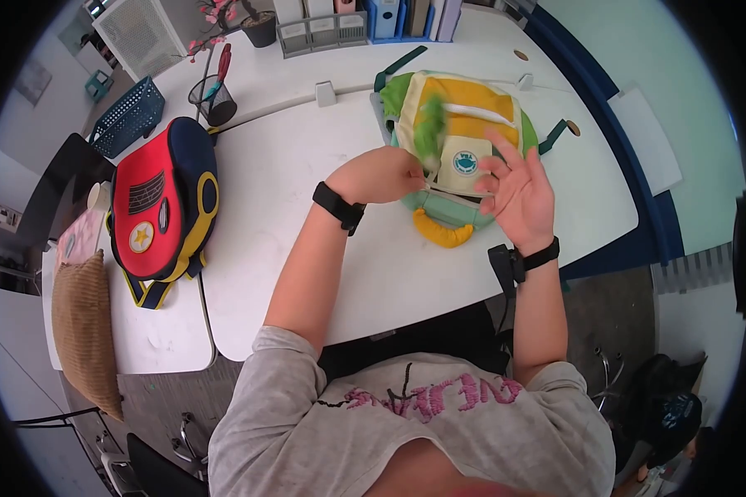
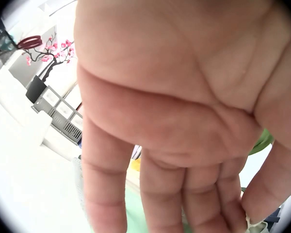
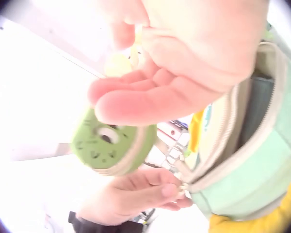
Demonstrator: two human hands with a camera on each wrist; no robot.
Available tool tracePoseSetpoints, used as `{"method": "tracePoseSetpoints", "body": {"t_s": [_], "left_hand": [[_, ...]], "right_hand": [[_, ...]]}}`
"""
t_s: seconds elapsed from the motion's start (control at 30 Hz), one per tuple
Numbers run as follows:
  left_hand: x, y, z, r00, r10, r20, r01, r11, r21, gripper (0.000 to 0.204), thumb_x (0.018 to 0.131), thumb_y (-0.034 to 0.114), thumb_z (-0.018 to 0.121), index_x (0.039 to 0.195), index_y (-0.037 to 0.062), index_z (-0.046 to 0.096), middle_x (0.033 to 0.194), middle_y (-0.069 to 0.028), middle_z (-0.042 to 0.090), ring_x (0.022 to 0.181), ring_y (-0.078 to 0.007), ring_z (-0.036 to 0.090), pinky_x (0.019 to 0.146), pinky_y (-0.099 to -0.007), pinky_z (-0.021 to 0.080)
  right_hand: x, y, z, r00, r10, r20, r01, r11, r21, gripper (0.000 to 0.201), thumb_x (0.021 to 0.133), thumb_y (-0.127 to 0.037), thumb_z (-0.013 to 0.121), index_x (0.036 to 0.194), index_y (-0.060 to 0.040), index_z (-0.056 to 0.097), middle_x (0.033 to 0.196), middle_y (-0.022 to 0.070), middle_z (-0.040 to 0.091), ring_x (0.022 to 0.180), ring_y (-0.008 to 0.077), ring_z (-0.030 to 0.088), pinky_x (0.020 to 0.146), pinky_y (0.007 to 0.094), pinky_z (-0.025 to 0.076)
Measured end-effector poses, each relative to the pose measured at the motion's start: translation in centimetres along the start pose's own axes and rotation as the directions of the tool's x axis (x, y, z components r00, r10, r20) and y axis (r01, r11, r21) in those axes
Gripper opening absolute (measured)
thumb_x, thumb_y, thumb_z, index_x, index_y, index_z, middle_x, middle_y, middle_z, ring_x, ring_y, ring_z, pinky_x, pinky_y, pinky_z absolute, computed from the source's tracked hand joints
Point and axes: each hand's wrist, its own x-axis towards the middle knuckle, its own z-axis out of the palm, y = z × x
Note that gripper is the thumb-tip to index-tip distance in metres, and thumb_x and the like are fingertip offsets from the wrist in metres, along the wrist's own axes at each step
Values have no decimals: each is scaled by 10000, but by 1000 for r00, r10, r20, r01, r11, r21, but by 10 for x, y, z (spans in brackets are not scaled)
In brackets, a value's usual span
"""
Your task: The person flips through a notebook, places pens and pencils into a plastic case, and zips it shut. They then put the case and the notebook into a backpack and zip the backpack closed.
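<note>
A green, yellow and cream backpack (image 1: 460, 112) lies on the white table, its mint top side toward me. Its zipped opening (image 3: 257, 111) gapes, showing a dark inside. My left hand (image 1: 379, 176) pinches the zipper pull (image 3: 183, 188) at one end of that opening. Beside this hand, a green pendant toy (image 1: 429, 132) hangs blurred over the bag; in the right wrist view the toy (image 3: 111, 145) bears a drawn face. My right hand (image 1: 518, 195) hovers over the other end of the opening, fingers loosely spread, palm facing inward, holding nothing.
A red and navy backpack (image 1: 145, 207) lies to the left, beside a brown corduroy cushion (image 1: 83, 331). Farther back stand a mesh pen cup (image 1: 215, 103), a dark basket (image 1: 128, 116), a flower pot (image 1: 259, 29) and file holders (image 1: 323, 37). A yellow handle loop (image 1: 442, 230) faces me.
</note>
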Motion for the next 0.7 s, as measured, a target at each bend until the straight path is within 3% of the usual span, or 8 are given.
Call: {"method": "tracePoseSetpoints", "body": {"t_s": [0.13,0.2,0.23,0.3,0.33,0.4,0.57,0.7], "left_hand": [[-4,0,-2,999,7,-31,-7,1000,9,230,938,221,645,923,26,766,863,-177,735,811,-342,693,745,-426,541],[-4,1,0,999,35,-38,-33,999,39,235,933,217,632,919,26,767,859,-179,733,809,-349,694,740,-430,543],[-4,1,1,997,62,-43,-59,996,69,240,928,213,620,914,26,768,856,-181,731,807,-356,695,736,-433,546],[-7,20,3,1000,16,-13,-15,992,124,233,929,217,620,915,33,763,861,-184,725,814,-353,693,736,-429,543],[-7,28,5,999,-32,16,29,983,180,226,930,221,621,915,40,757,865,-187,719,822,-350,692,736,-425,539],[-6,33,13,1000,-25,0,24,970,243,238,929,232,616,914,39,757,870,-183,722,839,-352,696,746,-426,544],[-4,21,15,996,54,-68,-44,989,140,189,900,205,653,931,42,743,899,-159,738,866,-355,703,777,-429,559],[0,9,24,939,152,-309,-106,981,161,158,823,146,733,969,86,730,938,-110,733,937,-325,705,794,-426,568]], "right_hand": [[10,26,-34,998,-36,52,52,927,-371,387,1010,-371,639,1057,-4,751,801,94,728,673,201,706,595,334,562],[11,57,-46,946,-202,254,294,201,-934,370,966,-395,698,976,-33,771,724,103,715,659,237,715,603,369,558],[9,63,-38,946,-202,253,293,201,-935,370,966,-395,698,976,-33,771,724,103,715,659,237,715,603,369,558],[7,75,-21,948,-214,236,221,-90,-971,298,919,-351,733,864,-59,755,687,121,699,653,310,710,614,411,555],[10,80,-19,948,-215,235,221,-87,-971,298,919,-351,733,864,-59,755,687,121,699,653,310,710,614,411,555],[19,89,-22,902,-273,334,241,-324,-915,274,902,-321,736,800,-67,720,726,145,707,668,372,692,619,459,553],[28,88,-36,905,-310,293,232,-217,-948,229,920,-275,720,832,-64,729,711,166,694,667,389,683,606,465,537],[23,79,-31,934,-275,231,199,-138,-970,238,948,-262,681,802,-77,715,730,175,692,692,401,683,602,488,526]]}}
